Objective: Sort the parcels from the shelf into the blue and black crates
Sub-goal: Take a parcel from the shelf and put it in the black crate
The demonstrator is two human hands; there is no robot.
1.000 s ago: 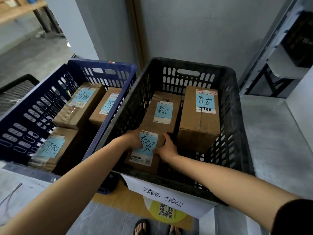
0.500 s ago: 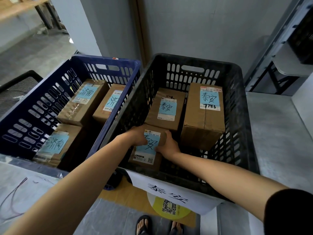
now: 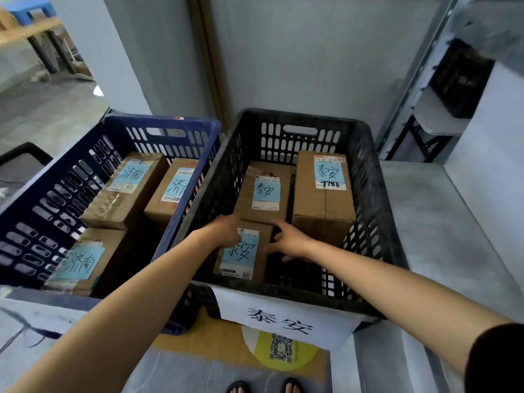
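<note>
A black crate [image 3: 377, 194] stands right of a blue crate [image 3: 158, 121]. In the black crate's near left corner lies a small brown parcel [image 3: 241, 256] with a blue handwritten label. My left hand [image 3: 225, 231] holds its far left corner. My right hand [image 3: 289, 241] hovers at the parcel's right edge with fingers spread, gripping nothing. Behind it sit a second labelled parcel [image 3: 265, 191] and a taller parcel [image 3: 326, 205]. The blue crate holds three labelled parcels [image 3: 127, 188].
A white paper sign [image 3: 280, 319] hangs on the black crate's front. A grey shelf surface [image 3: 442, 222] runs along the right, with a metal rack [image 3: 419, 137] behind it. A black mesh chair [image 3: 19, 171] stands at the far left. My sandalled feet [image 3: 263, 387] show below.
The parcel has gone down into the black crate's near left corner. My right hand has come off its right side and spread open. My left hand stays on it.
</note>
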